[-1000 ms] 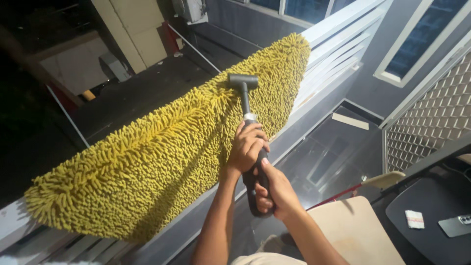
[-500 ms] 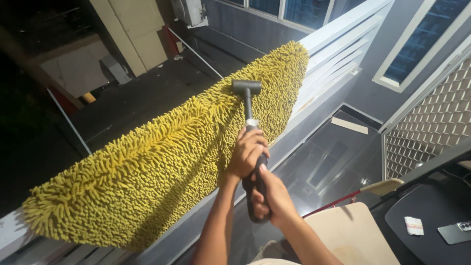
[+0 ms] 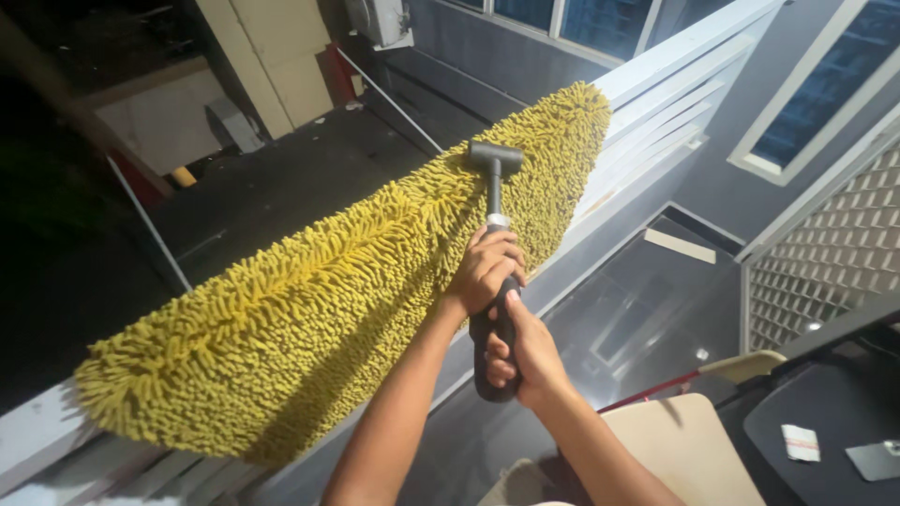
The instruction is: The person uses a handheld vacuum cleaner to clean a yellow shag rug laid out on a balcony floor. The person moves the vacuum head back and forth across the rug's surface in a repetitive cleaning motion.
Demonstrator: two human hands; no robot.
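Draping over a white railing [image 3: 656,70], shaggy yellow mat [image 3: 309,300]; both hands' fingers [image 3: 492,258] wrapped tight round grey mallet [image 3: 494,234], dark balcony floor [image 3: 628,309]

One shaggy yellow mat [image 3: 309,309] hangs over one white railing [image 3: 656,75]; one grey vacuum nozzle [image 3: 494,157]; two hands grip one handle [image 3: 495,361].

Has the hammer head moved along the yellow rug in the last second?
Cannot tell. The hammer head sits further right in the picture, but the yellow rug and white railing shifted the same way, so the camera moved.
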